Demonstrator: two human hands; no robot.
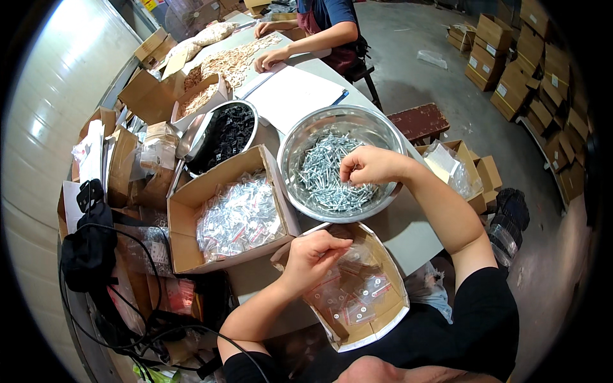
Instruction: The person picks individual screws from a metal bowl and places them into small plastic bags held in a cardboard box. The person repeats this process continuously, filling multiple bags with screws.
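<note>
A wide steel bowl (295, 147) stands on the table, heaped with silvery screws (325, 169). My right hand (373, 165) reaches in over the screws from the right, its thumb and fingers pinched together; whatever is between them is hidden. Nearer to me, my left hand (313, 260) hovers over the left rim of a shallow open cardboard box (383, 324). Its thumb and forefinger are closed, and I cannot make out what they hold. In that box lie several small clear zip bags (359, 311), some with small white round pieces inside.
A larger carton (230, 256) left of the bowl is full of filled clear packets (239, 217). Behind it stands a metal basin of black parts (227, 137). Across the table another person's hands (271, 59) rest near piled beige pieces (233, 60). Cables (153, 255) hang at left.
</note>
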